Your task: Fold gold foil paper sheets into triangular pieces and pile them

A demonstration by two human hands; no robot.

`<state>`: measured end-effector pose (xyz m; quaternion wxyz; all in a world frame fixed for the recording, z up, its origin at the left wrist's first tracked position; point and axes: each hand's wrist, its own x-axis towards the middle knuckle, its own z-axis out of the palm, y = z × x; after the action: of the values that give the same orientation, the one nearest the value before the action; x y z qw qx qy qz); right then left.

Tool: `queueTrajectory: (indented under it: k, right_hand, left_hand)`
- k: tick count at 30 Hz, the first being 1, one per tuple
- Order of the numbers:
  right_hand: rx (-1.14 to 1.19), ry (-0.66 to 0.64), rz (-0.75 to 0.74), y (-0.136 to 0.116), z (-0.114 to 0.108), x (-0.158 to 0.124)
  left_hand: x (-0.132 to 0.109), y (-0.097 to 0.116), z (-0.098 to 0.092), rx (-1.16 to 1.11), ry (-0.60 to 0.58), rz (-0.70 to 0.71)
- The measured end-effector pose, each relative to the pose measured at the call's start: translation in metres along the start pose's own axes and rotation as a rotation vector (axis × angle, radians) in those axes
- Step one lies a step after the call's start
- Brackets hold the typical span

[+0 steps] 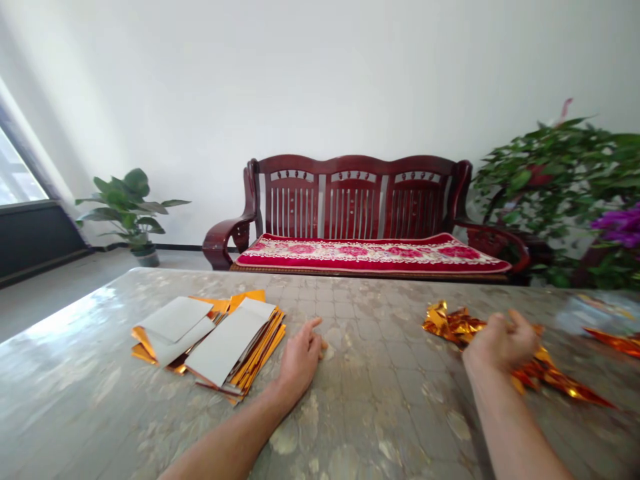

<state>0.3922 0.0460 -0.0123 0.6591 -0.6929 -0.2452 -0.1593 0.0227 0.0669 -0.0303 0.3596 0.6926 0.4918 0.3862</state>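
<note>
My left hand (302, 353) rests low over the table just right of a stack of paper sheets (233, 343), grey-white on top with gold-orange edges. Its fingers are loosely stretched and apart, with nothing visible in them. At the right, my right hand (501, 341) is closed above crumpled gold foil (547, 375), which shows on both sides of it. Whether the curled fingers grip the foil is hidden. Another part of the paper stack, with grey-white sheets (175, 320), leans to the left, overlapping and uneven.
The table (370, 400) has a shiny patterned cover. Clear plastic (595, 312) and an orange foil piece (617, 343) lie at its right edge. Behind stands a dark red wooden bench (353, 200) with a floral cushion (373, 253). Potted plants (133, 207) flank it.
</note>
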Motion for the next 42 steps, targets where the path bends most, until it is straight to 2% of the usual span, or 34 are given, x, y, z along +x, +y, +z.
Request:
queueTrajectory:
  k: [2,3,5,8,11,13,15,18,21,24,27,30,33,38,42]
  right_hand:
    - [0.016,0.069,0.031,-0.016,0.005,-0.009]
    - [0.071,0.060,0.038,-0.024,0.009,-0.017]
    - [0.142,-0.039,0.008,-0.040,0.015,-0.038]
    - [0.176,-0.336,-0.104,-0.055,0.023,-0.074]
    - [0.130,-0.597,-0.192,-0.058,0.026,-0.103]
    - [0.057,-0.733,-0.229,-0.056,0.027,-0.114]
    - [0.007,-0.813,-0.255,-0.053,0.028,-0.117]
    - [-0.022,-0.839,-0.249,-0.048,0.030,-0.116]
    - [-0.037,-0.850,-0.215,-0.046,0.032,-0.115]
    - [-0.042,-0.880,-0.195,-0.044,0.033,-0.115]
    - [-0.042,-0.895,-0.183,-0.044,0.034,-0.116]
    - [-0.048,-0.909,-0.175,-0.044,0.035,-0.116]
    - [-0.045,-0.921,-0.172,-0.043,0.036,-0.115]
    - [-0.030,-0.926,-0.172,-0.041,0.036,-0.115]
    - [-0.027,-0.925,-0.160,-0.041,0.036,-0.115]
  left_hand:
    - [-0.001,0.001,0.000,-0.001,-0.003,0.009]
    - [-0.002,0.001,-0.001,0.013,-0.002,0.020]
    - [-0.004,0.003,-0.002,0.077,0.015,0.061]
    - [-0.008,0.008,-0.006,0.228,0.072,0.167]
    - [-0.007,0.016,-0.014,0.380,0.135,0.295]
    - [-0.004,0.025,-0.024,0.486,0.182,0.300]
    - [0.001,0.035,-0.038,0.573,0.184,0.281]
    - [0.012,0.049,-0.065,0.672,0.177,0.240]
    - [0.022,0.052,-0.098,0.807,0.161,0.145]
    - [0.030,0.039,-0.128,0.996,0.072,-0.076]
    - [0.037,0.017,-0.147,1.073,-0.025,-0.238]
    - [0.042,-0.002,-0.156,1.054,-0.170,-0.322]
    - [0.046,-0.013,-0.158,1.011,-0.248,-0.315]
    - [0.048,-0.017,-0.161,0.976,-0.265,-0.304]
    - [0.046,-0.013,-0.164,0.940,-0.254,-0.318]
